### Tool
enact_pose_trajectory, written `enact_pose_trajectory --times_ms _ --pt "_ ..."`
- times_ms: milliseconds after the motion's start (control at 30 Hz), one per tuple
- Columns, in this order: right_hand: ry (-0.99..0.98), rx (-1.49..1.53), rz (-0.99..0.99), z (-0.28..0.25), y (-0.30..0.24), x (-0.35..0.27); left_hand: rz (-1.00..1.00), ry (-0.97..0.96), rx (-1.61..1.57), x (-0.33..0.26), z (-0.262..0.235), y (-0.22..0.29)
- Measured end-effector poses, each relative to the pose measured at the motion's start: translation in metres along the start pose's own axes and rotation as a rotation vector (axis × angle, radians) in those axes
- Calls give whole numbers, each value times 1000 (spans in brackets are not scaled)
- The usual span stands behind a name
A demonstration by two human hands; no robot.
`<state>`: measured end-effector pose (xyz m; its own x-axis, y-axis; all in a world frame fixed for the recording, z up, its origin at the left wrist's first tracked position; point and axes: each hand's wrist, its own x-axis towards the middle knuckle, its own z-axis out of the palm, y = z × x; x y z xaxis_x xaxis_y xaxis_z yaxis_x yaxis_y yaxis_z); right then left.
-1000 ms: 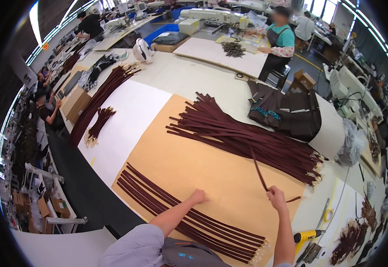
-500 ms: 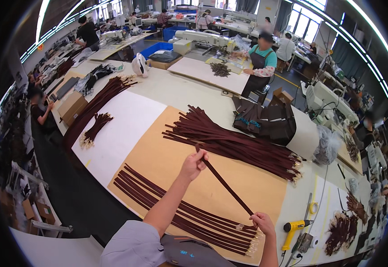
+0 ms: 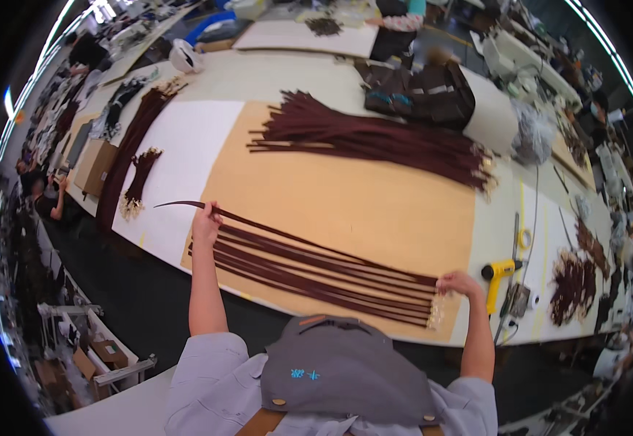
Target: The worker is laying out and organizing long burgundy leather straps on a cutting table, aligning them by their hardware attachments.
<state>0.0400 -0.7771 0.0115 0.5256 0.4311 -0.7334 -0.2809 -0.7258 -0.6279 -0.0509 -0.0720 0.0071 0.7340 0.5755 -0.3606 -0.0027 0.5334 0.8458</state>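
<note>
A long dark brown strap [image 3: 315,240] is stretched between my two hands, just beyond a row of similar straps [image 3: 316,282] laid side by side on the tan sheet [image 3: 360,196]. My left hand [image 3: 206,224] pinches it near its free end, which sticks out past my fingers to the left. My right hand [image 3: 459,283] grips the other end, beside the gold-coloured metal ends [image 3: 437,311] of the row. A thick pile of brown straps [image 3: 367,138], also with metal ends at the right, lies farther back on the sheet.
At the right stand a yellow heat gun [image 3: 500,275], a tape roll [image 3: 524,239] and a heap of brown pieces [image 3: 573,283]. Dark grey fabric [image 3: 433,94] lies at the back. Left are a small strap bundle [image 3: 140,178], a cardboard box [image 3: 94,168] and a white fan [image 3: 184,57].
My left hand has moved left and nearer, sliding the held strap from a slant to lie almost along the row. My right hand stays at its metal end. The view has tilted downward.
</note>
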Motion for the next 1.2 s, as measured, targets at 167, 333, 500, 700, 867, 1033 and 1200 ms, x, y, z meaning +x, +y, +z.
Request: enact_pose_trajectory --times_ms 167,333,500,700,867,1033,1200 --pt "39 51 64 -9 -23 25 -155 139 60 9 -46 -20" --pt "71 87 111 7 2 11 -234 168 78 7 -55 -38" --pt "184 582 -70 7 -5 -10 -204 119 207 4 -66 -31" --pt "199 212 -41 -7 -1 9 -243 143 386 23 -66 -30" --pt "372 -136 46 -9 38 60 -225 216 491 45 -61 -50" --pt "427 -271 113 -10 63 94 -266 223 461 56 -52 -72" --pt "532 -453 171 -1 63 118 -282 258 513 62 -58 -75"
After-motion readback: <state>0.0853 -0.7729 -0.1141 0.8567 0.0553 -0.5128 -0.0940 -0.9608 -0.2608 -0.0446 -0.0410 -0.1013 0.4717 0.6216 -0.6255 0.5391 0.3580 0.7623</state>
